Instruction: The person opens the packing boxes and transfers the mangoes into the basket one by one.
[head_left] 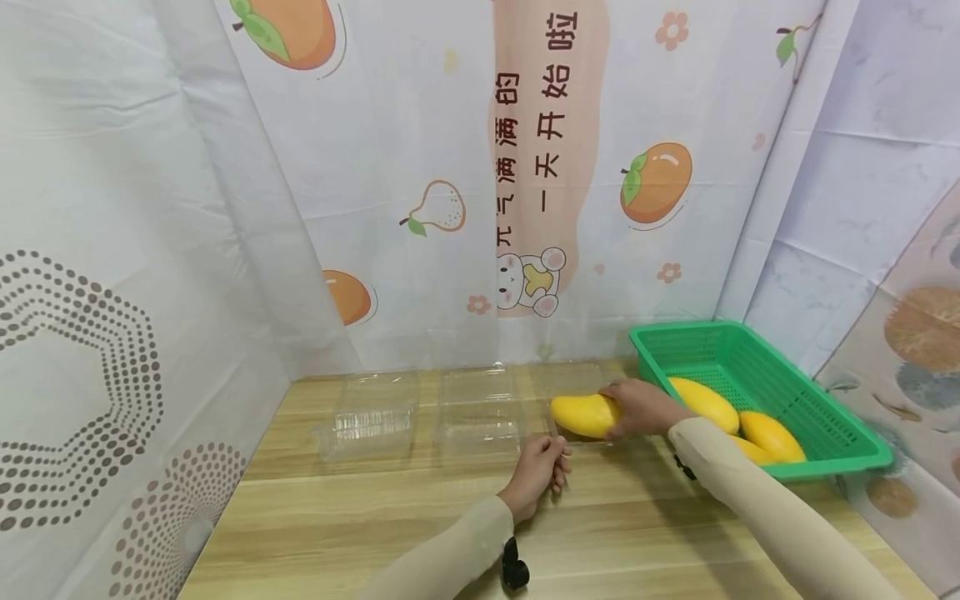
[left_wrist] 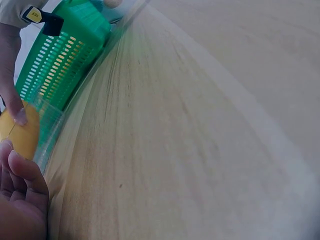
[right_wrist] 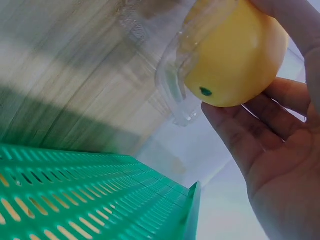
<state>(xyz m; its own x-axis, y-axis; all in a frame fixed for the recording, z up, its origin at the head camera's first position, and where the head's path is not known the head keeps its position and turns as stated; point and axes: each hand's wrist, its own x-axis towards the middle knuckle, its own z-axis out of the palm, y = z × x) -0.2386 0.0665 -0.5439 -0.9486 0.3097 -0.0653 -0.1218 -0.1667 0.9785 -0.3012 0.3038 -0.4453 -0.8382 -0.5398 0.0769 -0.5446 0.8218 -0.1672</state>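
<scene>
A yellow mango (head_left: 585, 415) is in the grip of my right hand (head_left: 641, 408), thumb on one side and fingers on the other. It is over the rightmost clear plastic box (head_left: 573, 379); in the right wrist view the box's clear wall stands against the mango (right_wrist: 235, 55), whose end has a small green spot. My left hand (head_left: 536, 471), fingers loosely curled, is by that box's front left corner, close to the mango. Whether it touches the box cannot be told. In the left wrist view, the left hand (left_wrist: 22, 195) appears just below the mango (left_wrist: 22, 132).
A green basket (head_left: 840, 429) with several mangoes (head_left: 772, 436) stands at the right, beside the right forearm. Two more clear plastic boxes, a middle one (head_left: 480, 408) and a left one (head_left: 371, 417), are lined up along the back of the wooden table (head_left: 337, 517), before a printed curtain (head_left: 420, 275).
</scene>
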